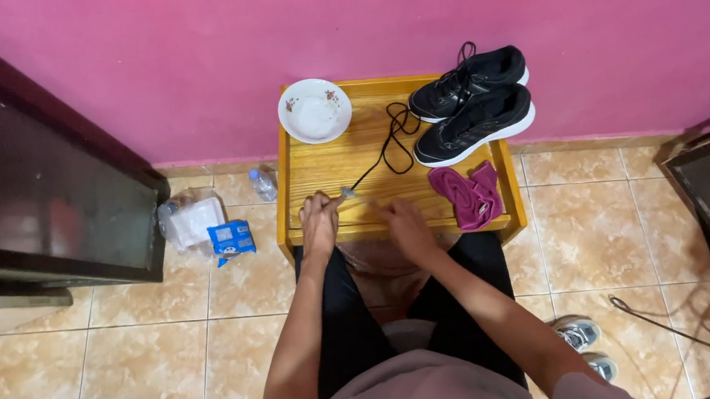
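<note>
Viewed from above, we saw the left hand [318, 219] closed in a pinch on the near end of a black shoelace [384, 153], its pale tip [347, 192] showing just beyond the fingertips; the right hand [404, 225] rested beside it at the near edge of the small yellow wooden table [322, 167], fingers loosely curled, and whether it gripped anything we could not tell. The lace ran away from the left hand on a diagonal, its long axis pointing up and to the right toward the far corner, where it curled into loose loops before reaching the nearer of two black shoes with white soles [473, 124]; the farther shoe [469, 82] lay just behind it, both with toes directed to the hands' left. A crumpled magenta cloth [470, 194] lay just right of the right hand, and a white patterned plate [314, 110] stood well beyond the left hand. We judged that a hard pull along the lace could drag the light shoe across the table, or tighten the slack loops into a knot; a slack pinch could let the tip slip free. On the tiled floor left of the table lay a small plastic bottle [263, 183] and a blue packet [232, 239].
</note>
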